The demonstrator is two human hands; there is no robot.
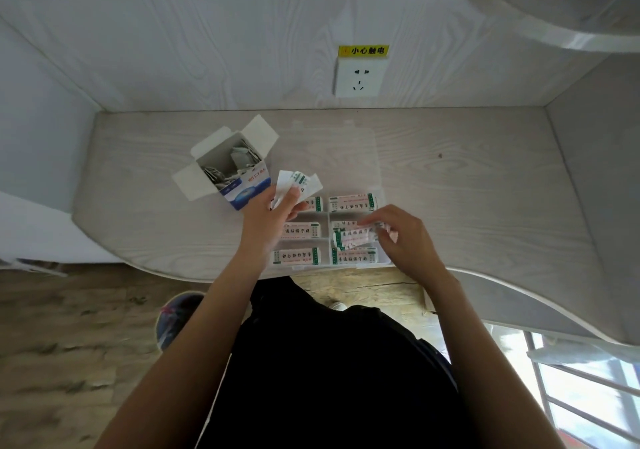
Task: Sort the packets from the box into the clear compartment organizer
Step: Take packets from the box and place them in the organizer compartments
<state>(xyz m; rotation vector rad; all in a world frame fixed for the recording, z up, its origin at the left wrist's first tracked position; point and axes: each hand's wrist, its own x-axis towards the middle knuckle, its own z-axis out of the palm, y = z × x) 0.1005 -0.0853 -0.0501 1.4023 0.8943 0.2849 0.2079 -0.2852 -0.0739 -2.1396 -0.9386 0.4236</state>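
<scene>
Packets fanned in the left hand, pinched; the right hand pinched one packet over the organizer, at four o'clock from the box. Best laid flat, aligned with its neighbours.

Counter is pale wood-grain laminate, matt and smooth, same look on the back wall. The organizer is clear glossy plastic, the box is printed cardboard with a slight sheen, and the packets look like thin paper. Socket is shiny white plastic.
</scene>
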